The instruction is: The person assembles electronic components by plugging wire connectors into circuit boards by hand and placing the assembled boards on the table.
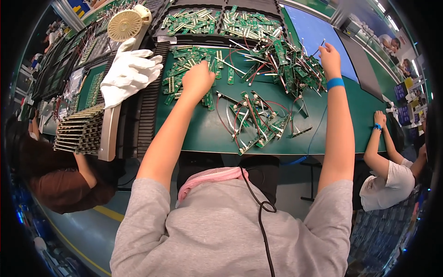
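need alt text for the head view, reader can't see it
A person's bare left hand is at a pile of green circuit boards on a green table. The right hand, with a blue wristband, is beside a tangled heap of wired boards; a smaller heap lies nearer the person.

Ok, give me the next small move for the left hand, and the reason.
Probably, the left hand should ease a single board clear of the loose green boards: it is right at that pile, where they overlap in a jumble, so drawing one out alone would likely avoid dragging its neighbours.
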`<state>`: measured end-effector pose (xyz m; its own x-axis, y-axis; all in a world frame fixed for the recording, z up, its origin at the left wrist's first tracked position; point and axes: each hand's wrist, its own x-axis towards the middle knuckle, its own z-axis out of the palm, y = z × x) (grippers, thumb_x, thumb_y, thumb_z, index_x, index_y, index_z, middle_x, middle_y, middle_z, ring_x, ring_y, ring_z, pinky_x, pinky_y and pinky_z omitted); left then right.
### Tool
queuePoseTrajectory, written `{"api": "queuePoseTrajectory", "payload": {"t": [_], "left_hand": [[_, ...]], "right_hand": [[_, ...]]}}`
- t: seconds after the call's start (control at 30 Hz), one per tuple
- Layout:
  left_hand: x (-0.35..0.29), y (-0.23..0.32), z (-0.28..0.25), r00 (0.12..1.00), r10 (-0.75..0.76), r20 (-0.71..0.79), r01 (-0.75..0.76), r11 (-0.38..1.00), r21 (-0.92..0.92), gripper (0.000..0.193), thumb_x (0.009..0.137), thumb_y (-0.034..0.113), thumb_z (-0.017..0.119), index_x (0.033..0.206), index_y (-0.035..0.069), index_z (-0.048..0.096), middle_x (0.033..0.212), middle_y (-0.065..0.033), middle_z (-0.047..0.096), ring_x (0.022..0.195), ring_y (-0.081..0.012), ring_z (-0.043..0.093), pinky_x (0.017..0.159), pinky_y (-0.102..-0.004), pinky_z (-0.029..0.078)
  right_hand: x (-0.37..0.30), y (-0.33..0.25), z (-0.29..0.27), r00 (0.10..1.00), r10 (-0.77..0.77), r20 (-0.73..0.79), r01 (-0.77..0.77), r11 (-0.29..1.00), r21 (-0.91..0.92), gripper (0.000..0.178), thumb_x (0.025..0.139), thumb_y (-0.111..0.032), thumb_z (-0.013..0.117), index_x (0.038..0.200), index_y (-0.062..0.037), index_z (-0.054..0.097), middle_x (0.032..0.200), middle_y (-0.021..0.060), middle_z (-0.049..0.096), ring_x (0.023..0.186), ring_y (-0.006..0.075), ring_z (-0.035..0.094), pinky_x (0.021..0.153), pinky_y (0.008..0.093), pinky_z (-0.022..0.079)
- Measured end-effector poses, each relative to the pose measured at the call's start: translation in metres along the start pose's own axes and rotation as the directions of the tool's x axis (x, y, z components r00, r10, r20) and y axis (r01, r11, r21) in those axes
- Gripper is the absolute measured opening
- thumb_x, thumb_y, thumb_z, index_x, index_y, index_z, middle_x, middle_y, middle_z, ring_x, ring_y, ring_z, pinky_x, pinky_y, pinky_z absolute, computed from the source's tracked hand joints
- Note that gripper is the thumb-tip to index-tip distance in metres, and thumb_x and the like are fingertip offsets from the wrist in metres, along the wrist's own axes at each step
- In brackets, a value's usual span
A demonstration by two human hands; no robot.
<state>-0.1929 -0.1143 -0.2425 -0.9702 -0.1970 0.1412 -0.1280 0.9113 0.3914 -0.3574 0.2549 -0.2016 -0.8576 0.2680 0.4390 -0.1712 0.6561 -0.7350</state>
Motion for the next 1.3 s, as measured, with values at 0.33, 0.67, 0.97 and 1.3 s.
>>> {"api": "queuePoseTrajectory", "payload": {"t": [0.33,0.67,0.97,1.3], "left_hand": [[-0.037,0.000,-0.049,0.963,0.096,0.251,0.168,0.513,-0.842,0.018,0.084,0.016,0.055,0.085,0.004,0.042,0.061,-0.0079,0.057,0.043,-0.0143,0.052,0.043,-0.0261,0.040],[-0.059,0.008,-0.049,0.956,0.196,0.218,0.188,0.159,-0.969,0.018,0.080,0.015,0.065,0.084,0.006,0.050,0.060,0.0024,0.048,0.044,-0.0055,0.042,0.040,-0.0188,0.031],[-0.073,0.008,-0.053,0.920,0.285,0.270,0.287,-0.020,-0.958,0.019,0.080,0.006,0.062,0.096,0.000,0.056,0.075,-0.0055,0.059,0.066,-0.0118,0.058,0.060,-0.0223,0.045],[-0.087,0.025,-0.058,0.949,0.251,0.192,0.182,0.064,-0.981,0.021,0.088,0.021,0.055,0.095,0.003,0.050,0.083,-0.0069,0.062,0.073,-0.0143,0.062,0.061,-0.0241,0.048]], "right_hand": [[0.027,-0.031,0.003,0.999,-0.026,0.044,0.019,0.986,0.167,0.023,0.084,-0.020,0.054,0.088,0.0012,0.064,0.074,0.0083,0.065,0.060,0.0157,0.064,0.055,0.0275,0.047],[0.024,-0.064,-0.029,0.999,0.030,-0.039,-0.002,0.814,0.580,0.023,0.086,-0.016,0.053,0.093,0.0049,0.059,0.085,0.0122,0.064,0.074,0.0193,0.065,0.062,0.0248,0.048],[0.024,-0.072,-0.030,0.985,-0.154,-0.078,0.172,0.823,0.541,0.022,0.085,-0.011,0.055,0.097,0.0076,0.058,0.092,0.0123,0.063,0.083,0.0195,0.064,0.071,0.0245,0.050],[0.019,-0.058,-0.041,0.881,-0.332,-0.336,0.407,0.895,0.182,0.023,0.084,-0.024,0.057,0.095,-0.0082,0.068,0.086,0.0067,0.068,0.080,0.0124,0.061,0.072,0.0260,0.046]]}}
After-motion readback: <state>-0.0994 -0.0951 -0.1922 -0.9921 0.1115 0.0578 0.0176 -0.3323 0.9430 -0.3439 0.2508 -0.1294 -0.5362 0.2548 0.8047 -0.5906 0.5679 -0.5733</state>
